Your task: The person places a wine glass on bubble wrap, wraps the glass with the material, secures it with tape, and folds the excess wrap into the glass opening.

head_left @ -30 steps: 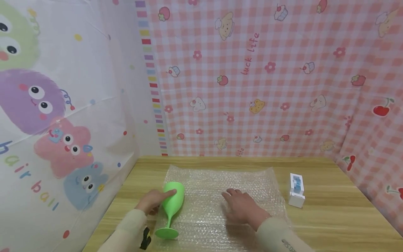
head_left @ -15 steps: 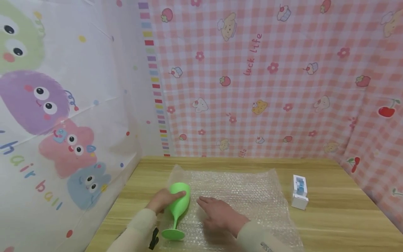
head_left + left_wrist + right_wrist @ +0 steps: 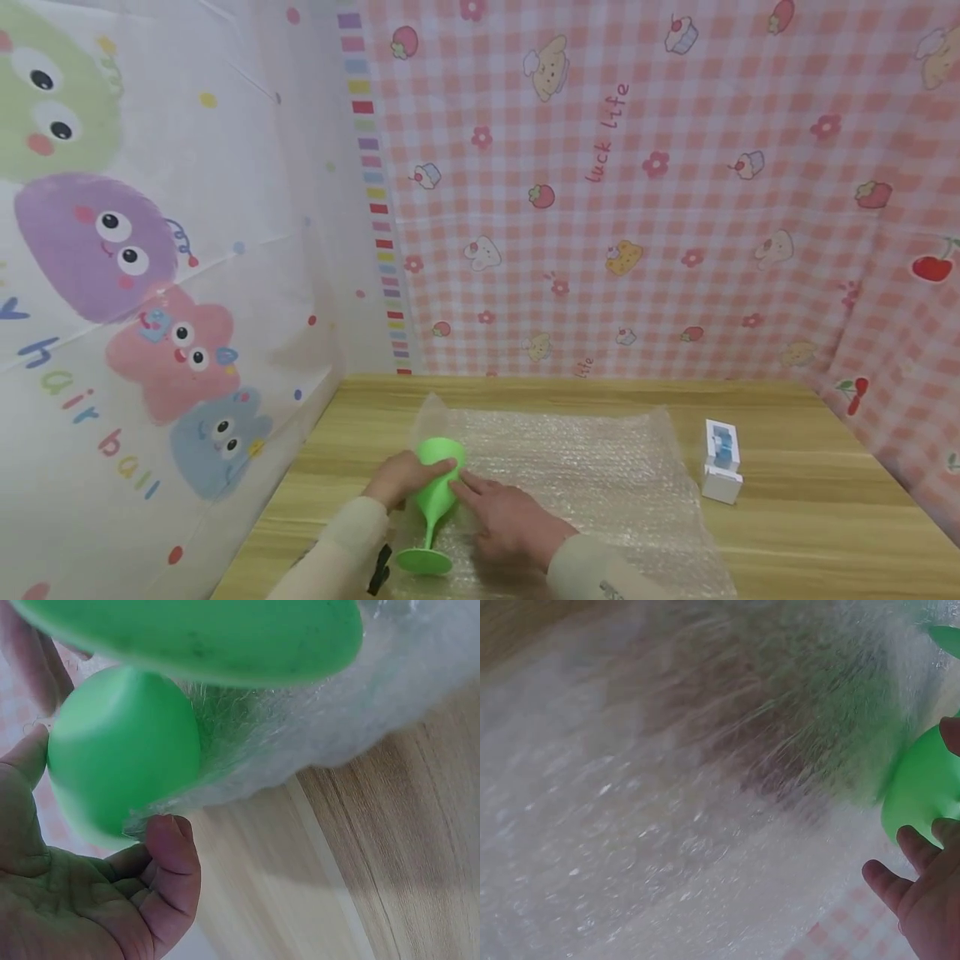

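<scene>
A bright green goblet [image 3: 437, 500] lies on its side on a sheet of bubble wrap [image 3: 585, 467], with its bowl away from me and its round foot near me. My left hand [image 3: 402, 478] holds the bowl from the left, its thumb across the top. In the left wrist view, the curled fingers [image 3: 174, 859] of that hand lie at the wrap's edge, beside the bowl. From the right, my right hand [image 3: 513, 518] touches the bowl with extended fingers. Part of the bowl is hidden behind both hands.
A white tape dispenser [image 3: 722, 462] with a blue roll stands on the wooden table [image 3: 810, 500] to the right of the wrap. A small black item [image 3: 380, 570] shows beside my left wrist. Patterned cloths [image 3: 570, 208] hang behind and at both sides.
My right hand has moved left across the wrap to the goblet. My left hand still holds the bowl. The whole view has shifted slightly.
</scene>
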Tool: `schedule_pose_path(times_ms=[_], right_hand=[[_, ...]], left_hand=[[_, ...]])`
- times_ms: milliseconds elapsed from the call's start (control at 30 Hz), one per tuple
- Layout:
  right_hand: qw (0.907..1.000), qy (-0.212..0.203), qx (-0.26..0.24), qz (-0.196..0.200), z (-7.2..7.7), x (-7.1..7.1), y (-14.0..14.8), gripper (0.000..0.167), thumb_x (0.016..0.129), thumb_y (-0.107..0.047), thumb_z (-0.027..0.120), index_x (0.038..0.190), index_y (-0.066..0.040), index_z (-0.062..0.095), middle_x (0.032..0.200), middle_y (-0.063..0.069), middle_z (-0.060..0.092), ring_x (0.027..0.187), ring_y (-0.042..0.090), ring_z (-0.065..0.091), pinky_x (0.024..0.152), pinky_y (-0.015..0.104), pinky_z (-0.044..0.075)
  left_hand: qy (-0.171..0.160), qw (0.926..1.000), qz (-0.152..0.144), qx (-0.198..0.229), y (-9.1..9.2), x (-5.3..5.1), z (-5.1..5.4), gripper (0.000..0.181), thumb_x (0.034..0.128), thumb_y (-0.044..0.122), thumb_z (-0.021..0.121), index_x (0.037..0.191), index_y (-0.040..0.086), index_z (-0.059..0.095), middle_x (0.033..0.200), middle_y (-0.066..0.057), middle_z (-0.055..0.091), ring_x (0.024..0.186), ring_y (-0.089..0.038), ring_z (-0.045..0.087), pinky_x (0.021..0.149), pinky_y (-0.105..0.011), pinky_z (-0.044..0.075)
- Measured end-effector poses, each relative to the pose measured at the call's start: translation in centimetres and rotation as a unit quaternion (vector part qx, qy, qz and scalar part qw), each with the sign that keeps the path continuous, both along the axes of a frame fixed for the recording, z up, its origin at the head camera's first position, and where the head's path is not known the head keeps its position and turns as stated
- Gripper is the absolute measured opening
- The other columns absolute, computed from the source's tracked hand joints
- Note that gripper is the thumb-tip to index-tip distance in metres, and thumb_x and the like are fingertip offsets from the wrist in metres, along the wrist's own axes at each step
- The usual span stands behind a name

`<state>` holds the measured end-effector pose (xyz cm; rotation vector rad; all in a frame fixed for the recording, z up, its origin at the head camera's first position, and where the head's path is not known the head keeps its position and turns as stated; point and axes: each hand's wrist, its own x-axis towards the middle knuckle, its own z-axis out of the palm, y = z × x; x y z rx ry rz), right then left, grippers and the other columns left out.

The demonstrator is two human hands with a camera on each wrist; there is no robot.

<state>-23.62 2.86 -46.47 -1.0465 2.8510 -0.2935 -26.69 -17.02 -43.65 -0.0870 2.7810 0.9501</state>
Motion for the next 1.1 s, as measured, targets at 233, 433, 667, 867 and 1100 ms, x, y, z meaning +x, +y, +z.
schedule_pose_path(times_ms=[233, 433, 667, 867, 1100], right_hand=[[0.9999, -0.008, -0.009, -0.005, 0.1, -0.1, 0.3, 0.089, 0.081, -0.021, 0.073, 0.157, -0.022, 0.028, 0.161, -0.001, 0.028, 0.138, 0.025, 0.042, 0.110, 0.044, 0.038], [0.9995, -0.020, -0.019, -0.018, 0.1, -0.2, 0.5, 0.091, 0.081, -0.025, 0.075, 0.158, -0.022, 0.027, 0.159, 0.004, 0.033, 0.134, 0.028, 0.047, 0.109, 0.043, 0.041], [0.9989, -0.019, -0.034, -0.024, 0.1, -0.1, 0.9, 0.083, 0.082, -0.026, 0.073, 0.155, -0.018, 0.034, 0.162, 0.005, 0.026, 0.137, 0.030, 0.043, 0.110, 0.048, 0.039], [0.9985, -0.004, -0.053, -0.012, 0.0, -0.4, 1.5, 0.076, 0.083, -0.027, 0.072, 0.151, -0.011, 0.041, 0.159, 0.004, 0.032, 0.137, 0.026, 0.043, 0.111, 0.041, 0.038], [0.9953, -0.028, -0.091, -0.022, 0.1, -0.5, 2.3, 0.082, 0.082, -0.025, 0.074, 0.154, -0.017, 0.036, 0.154, 0.004, 0.041, 0.130, 0.027, 0.051, 0.107, 0.042, 0.043]], left_hand=[[-0.005, 0.9994, 0.001, 0.034, -0.2, 0.1, 0.5, 0.064, 0.1016, 0.053, 0.043, 0.095, -0.007, 0.063, 0.082, -0.013, 0.060, 0.071, -0.029, 0.063, 0.058, -0.039, 0.056], [0.009, 0.9969, 0.003, 0.078, -0.8, -0.2, 0.8, 0.038, 0.1003, 0.024, 0.041, 0.086, -0.006, 0.060, 0.078, -0.016, 0.059, 0.064, -0.026, 0.062, 0.058, -0.039, 0.058], [0.030, 0.9952, -0.028, 0.089, -0.9, -0.6, 0.5, 0.030, 0.0785, -0.008, 0.049, 0.057, 0.012, 0.042, 0.055, -0.001, 0.045, 0.051, -0.016, 0.061, 0.055, -0.032, 0.059], [0.024, 0.9916, -0.039, 0.121, -1.0, -0.5, 0.3, 0.025, 0.0782, -0.012, 0.056, 0.062, 0.005, 0.048, 0.058, 0.002, 0.042, 0.052, -0.012, 0.056, 0.061, -0.033, 0.060], [0.027, 0.9842, -0.039, 0.171, -0.9, -0.3, 0.0, 0.032, 0.0883, -0.002, 0.065, 0.119, -0.011, 0.060, 0.087, -0.017, 0.058, 0.064, -0.021, 0.066, 0.063, -0.034, 0.060]])
